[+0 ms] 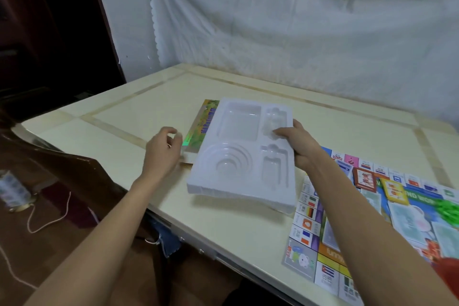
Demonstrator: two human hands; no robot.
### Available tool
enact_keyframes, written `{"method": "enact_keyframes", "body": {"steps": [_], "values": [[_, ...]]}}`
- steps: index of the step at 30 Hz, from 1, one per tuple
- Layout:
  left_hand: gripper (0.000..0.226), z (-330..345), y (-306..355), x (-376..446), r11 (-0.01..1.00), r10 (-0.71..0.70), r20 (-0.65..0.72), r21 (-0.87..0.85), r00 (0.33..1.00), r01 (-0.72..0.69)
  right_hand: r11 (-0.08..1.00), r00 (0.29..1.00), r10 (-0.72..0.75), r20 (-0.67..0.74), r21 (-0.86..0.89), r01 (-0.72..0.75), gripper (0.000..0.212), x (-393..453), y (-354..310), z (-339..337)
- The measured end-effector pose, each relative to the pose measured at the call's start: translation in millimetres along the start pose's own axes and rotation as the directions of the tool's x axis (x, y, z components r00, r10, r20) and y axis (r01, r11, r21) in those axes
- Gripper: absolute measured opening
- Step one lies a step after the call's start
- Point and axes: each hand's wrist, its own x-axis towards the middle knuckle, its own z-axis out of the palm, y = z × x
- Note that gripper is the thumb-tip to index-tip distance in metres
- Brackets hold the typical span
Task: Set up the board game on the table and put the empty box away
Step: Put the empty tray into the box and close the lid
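Forearms nearest cam, spread apart. Right hand [299, 145] clamped on right edge of white plastic insert tray [242, 154], held tilted over table [139, 119]. Left hand [162, 150] loosely curled, nothing gripped, at near corner of box part [202, 123] lying under tray, long axis running away from cam. Board [372, 218] laid out at right, cut off by frame. Box mostly hidden; lid or base can't be told.
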Motion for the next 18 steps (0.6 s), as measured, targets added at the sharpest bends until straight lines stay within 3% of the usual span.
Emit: {"method": "enact_keyframes", "body": {"steps": [3,9,10,13,16,18], "values": [[0.048,17,-15,7,0.984,-0.056,0.160,0.178,0.986,0.027,0.999,0.993,0.049,0.103,-0.015,-0.048,0.069,-4,3,-8],[0.005,38,-20,22,0.990,-0.001,0.120,0.139,0.993,-0.015,0.987,0.934,0.153,0.322,-0.104,-0.125,0.041,-14,16,-2],[0.015,38,-21,25,0.993,-0.039,0.106,0.114,0.994,0.026,0.984,0.921,0.175,0.348,-0.103,-0.148,0.039,-11,22,-2],[0.014,34,-29,34,0.994,-0.107,0.145,-0.020,0.984,0.111,0.964,0.904,0.255,0.344,-0.162,-0.211,0.033,-8,37,0],[0.045,34,-36,37,0.989,-0.105,0.218,-0.076,0.970,0.125,0.943,0.900,0.302,0.315,-0.238,-0.234,0.033,-4,43,2],[0.042,33,-44,41,0.981,-0.128,0.252,-0.109,0.959,0.160,0.938,0.895,0.324,0.306,-0.228,-0.261,0.040,-2,44,6]]}}
